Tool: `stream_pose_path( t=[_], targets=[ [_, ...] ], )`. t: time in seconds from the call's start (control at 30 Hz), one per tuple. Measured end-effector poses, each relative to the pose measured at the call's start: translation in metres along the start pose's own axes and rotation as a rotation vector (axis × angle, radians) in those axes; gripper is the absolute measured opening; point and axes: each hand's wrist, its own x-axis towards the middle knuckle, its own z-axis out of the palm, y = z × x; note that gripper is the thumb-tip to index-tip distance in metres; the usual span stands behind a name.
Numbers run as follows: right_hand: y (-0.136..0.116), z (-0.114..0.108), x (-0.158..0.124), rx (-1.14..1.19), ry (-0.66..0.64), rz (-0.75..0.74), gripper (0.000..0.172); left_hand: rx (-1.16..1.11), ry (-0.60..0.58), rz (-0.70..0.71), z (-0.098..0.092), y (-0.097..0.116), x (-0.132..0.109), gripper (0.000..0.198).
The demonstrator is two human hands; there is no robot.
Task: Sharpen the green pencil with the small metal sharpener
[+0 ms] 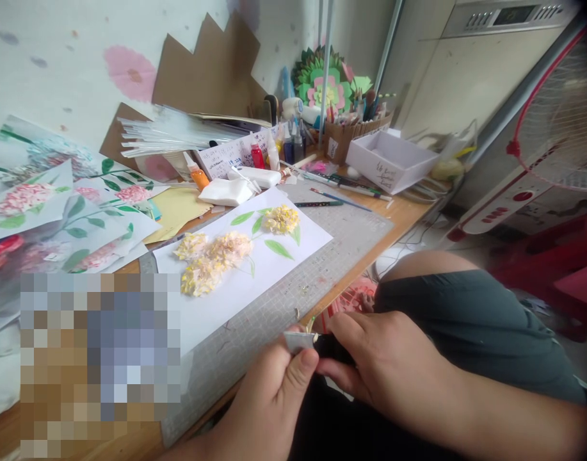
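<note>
My right hand (384, 358) is wrapped round the black handle of a knife (300, 341), its short, wide metal blade pointing left. My left hand (278, 378) is closed just beside it, with the thumb against the blade. Between the hands, a pale wooden bit and a thin yellow-green curl of shaving (311, 324) show at the blade. The left hand grips what looks like a pencil, mostly hidden by fingers and blade. Both hands are over my lap, at the table's front edge. Beyond them lies a white sheet (226, 320) with yellow and pinkish shaving flowers (230, 248) and painted green leaves (278, 248).
A grey cutting mat (322, 269) lies under the sheet. Behind are paint bottles (257, 155), brushes, a white box (392, 163) and a cardboard holder (355, 136). Finished flower pictures (29, 198) overlap at left. A fan (562, 115) stands at right; a blurred patch covers the lower left.
</note>
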Motion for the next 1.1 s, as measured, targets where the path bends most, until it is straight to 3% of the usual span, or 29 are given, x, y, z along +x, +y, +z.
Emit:
stream_pose_path(
  t=[0.23,0.6,1.1],
  targets=[
    [0.001,-0.001,0.0,-0.001,-0.082,0.031,0.028,0.023,-0.015,0.048,-0.001,0.0,0.007,0.046],
    [-0.002,0.001,-0.001,-0.064,0.09,-0.065,0.031,-0.017,-0.041,0.04,0.0,0.009,0.002,0.05],
    [-0.003,-0.001,-0.004,-0.096,0.052,-0.034,0.027,-0.005,0.004,0.082,0.004,0.004,0.002,0.053]
  ],
)
